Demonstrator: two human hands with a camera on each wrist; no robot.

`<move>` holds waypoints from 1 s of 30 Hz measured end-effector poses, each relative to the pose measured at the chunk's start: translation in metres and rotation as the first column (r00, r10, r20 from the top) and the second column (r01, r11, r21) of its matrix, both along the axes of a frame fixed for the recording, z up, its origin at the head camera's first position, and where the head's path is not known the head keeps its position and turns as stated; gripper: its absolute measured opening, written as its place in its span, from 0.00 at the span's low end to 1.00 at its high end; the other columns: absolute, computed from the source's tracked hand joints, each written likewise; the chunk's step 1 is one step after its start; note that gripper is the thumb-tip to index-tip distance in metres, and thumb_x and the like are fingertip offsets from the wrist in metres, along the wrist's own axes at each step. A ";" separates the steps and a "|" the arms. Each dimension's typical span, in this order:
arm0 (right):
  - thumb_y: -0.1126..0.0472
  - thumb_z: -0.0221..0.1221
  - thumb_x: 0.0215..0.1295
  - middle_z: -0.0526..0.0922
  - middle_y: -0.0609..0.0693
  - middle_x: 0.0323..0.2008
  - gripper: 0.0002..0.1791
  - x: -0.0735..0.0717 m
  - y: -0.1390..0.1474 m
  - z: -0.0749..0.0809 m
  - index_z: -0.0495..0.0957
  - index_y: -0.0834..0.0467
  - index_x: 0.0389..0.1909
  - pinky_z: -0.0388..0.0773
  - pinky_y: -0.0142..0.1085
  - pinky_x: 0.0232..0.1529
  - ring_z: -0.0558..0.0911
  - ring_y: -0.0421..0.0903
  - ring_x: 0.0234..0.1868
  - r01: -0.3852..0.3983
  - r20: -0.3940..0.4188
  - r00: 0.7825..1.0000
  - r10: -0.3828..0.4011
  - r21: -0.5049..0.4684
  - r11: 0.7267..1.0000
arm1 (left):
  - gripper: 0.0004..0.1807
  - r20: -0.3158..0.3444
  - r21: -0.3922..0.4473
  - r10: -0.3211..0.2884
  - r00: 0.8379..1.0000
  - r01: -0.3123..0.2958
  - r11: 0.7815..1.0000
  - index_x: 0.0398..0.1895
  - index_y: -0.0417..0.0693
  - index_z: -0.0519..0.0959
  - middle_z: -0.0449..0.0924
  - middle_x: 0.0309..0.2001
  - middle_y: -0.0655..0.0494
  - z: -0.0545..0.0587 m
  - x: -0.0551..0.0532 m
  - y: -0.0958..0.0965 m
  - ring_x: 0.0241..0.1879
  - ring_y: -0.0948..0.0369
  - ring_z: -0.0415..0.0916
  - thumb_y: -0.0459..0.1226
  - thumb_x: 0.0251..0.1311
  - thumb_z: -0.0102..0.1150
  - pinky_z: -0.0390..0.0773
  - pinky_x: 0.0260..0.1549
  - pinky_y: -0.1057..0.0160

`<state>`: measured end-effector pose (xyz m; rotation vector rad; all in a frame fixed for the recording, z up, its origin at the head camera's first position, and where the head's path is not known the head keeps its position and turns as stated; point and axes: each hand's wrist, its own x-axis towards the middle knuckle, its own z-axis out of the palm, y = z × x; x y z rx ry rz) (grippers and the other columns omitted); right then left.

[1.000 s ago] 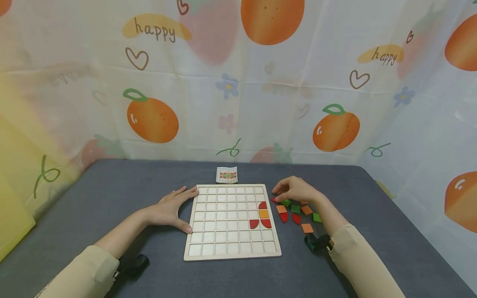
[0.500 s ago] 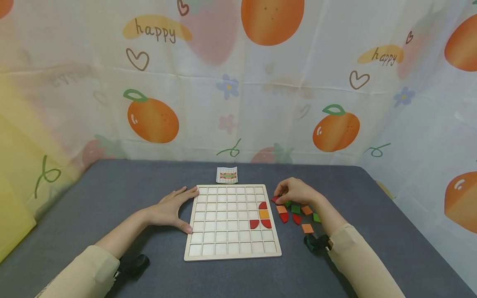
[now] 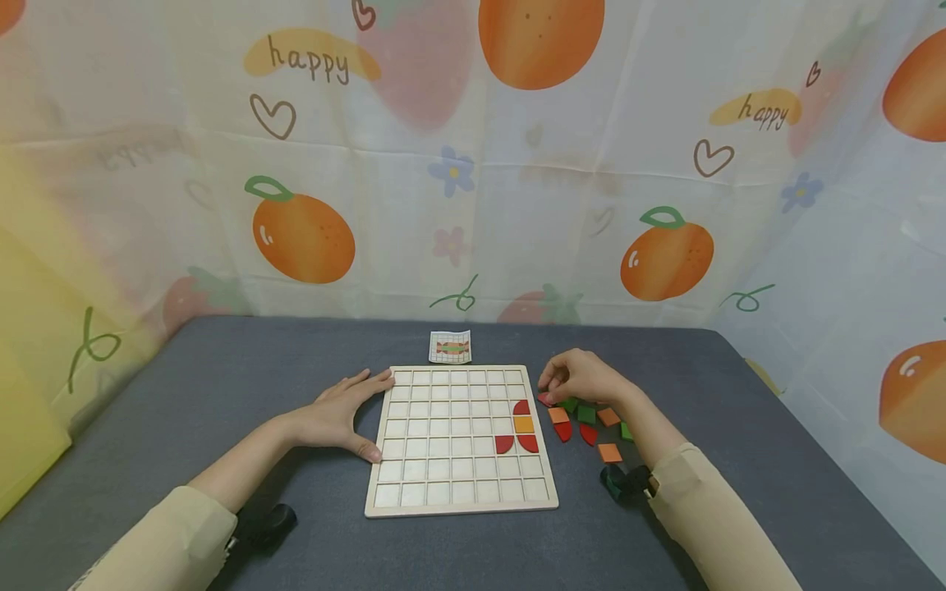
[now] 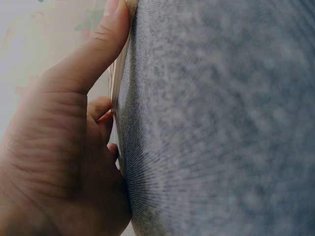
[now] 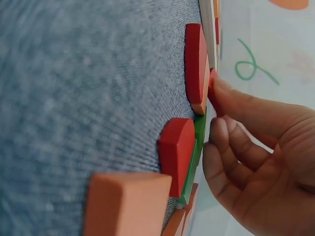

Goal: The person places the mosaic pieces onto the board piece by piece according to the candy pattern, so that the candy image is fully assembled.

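Note:
A pale wooden grid board (image 3: 429, 470) lies on the table. Several red quarter-circle pieces and a yellow-orange square (image 3: 523, 424) sit in its right-hand cells. My left hand (image 3: 328, 419) rests at the board's left edge, thumb and fingers spread along the rim; in the left wrist view the thumb lies against the board's side. Just right of the board, my right hand (image 3: 585, 377) pinches a red piece (image 5: 213, 93) between thumb and fingertips, which partly cover it. Below that hand are loose pieces, among them an orange square (image 3: 557, 415) and a green square (image 3: 586, 414).
A small pattern card (image 3: 450, 348) lies behind the board. More loose pieces spread right of the board, including a red piece (image 3: 563, 432) and a separate orange square (image 3: 609, 453). A printed curtain (image 3: 517, 205) hangs behind the dark table (image 3: 310, 353).
My right hand has made only small shifts near the red piece, most recently slightly left, and the piece has moved a little with it. My left hand and the board have stayed put.

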<state>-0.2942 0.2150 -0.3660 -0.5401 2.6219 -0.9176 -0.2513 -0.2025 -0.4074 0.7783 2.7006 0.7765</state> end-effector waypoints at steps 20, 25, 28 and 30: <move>0.62 0.64 0.64 0.83 0.54 0.38 0.13 0.005 -0.016 0.010 0.82 0.57 0.49 0.80 0.39 0.41 0.81 0.46 0.38 -0.038 -0.062 0.998 0.033 -0.084 0.996 | 0.65 0.005 0.003 0.001 1.000 -0.001 1.000 0.78 0.46 0.54 0.45 0.81 0.48 0.001 0.000 0.000 0.79 0.36 0.37 0.61 0.38 0.76 0.41 0.69 0.26; 0.63 0.64 0.63 0.82 0.54 0.37 0.16 0.006 -0.026 0.010 0.82 0.58 0.52 0.79 0.40 0.39 0.80 0.47 0.36 -0.077 -0.056 0.996 0.071 -0.112 0.991 | 0.65 0.003 0.006 -0.001 1.000 0.001 1.000 0.78 0.45 0.54 0.45 0.81 0.47 0.001 0.001 0.001 0.79 0.36 0.37 0.60 0.38 0.76 0.41 0.69 0.26; 0.61 0.65 0.63 0.84 0.53 0.39 0.15 0.007 -0.032 0.009 0.83 0.57 0.50 0.78 0.38 0.39 0.80 0.45 0.39 -0.093 -0.061 0.994 0.087 -0.115 0.989 | 0.65 0.003 0.007 -0.001 1.000 0.001 1.000 0.78 0.45 0.54 0.46 0.81 0.47 0.000 0.001 0.001 0.79 0.36 0.37 0.61 0.38 0.76 0.41 0.69 0.26; 0.61 0.66 0.63 0.84 0.53 0.40 0.14 0.007 -0.036 0.008 0.83 0.57 0.49 0.78 0.37 0.39 0.80 0.45 0.40 -0.103 -0.060 0.994 0.097 -0.119 0.987 | 0.65 0.001 0.009 0.000 1.000 0.000 1.000 0.78 0.45 0.54 0.46 0.81 0.47 0.000 0.000 0.001 0.79 0.36 0.37 0.61 0.38 0.76 0.41 0.69 0.26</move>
